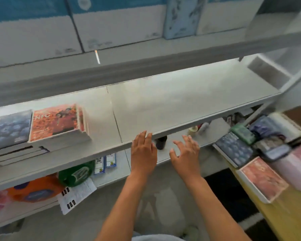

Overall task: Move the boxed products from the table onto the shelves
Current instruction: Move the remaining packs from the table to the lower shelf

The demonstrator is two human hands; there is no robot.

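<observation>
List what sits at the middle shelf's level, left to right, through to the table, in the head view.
Blue berry-print box → orange-printed box → bare white shelf → open left hand → open right hand → dark blue patterned box → red-printed box on the yellow wooden table.

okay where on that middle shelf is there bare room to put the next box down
The middle shelf is bare from right of the orange box to its right end, above both open hands, left hand and right hand. The left end is crowded: the orange box and blue box lie side by side.

Orange box (56,121) on white shelf (181,105)
</observation>
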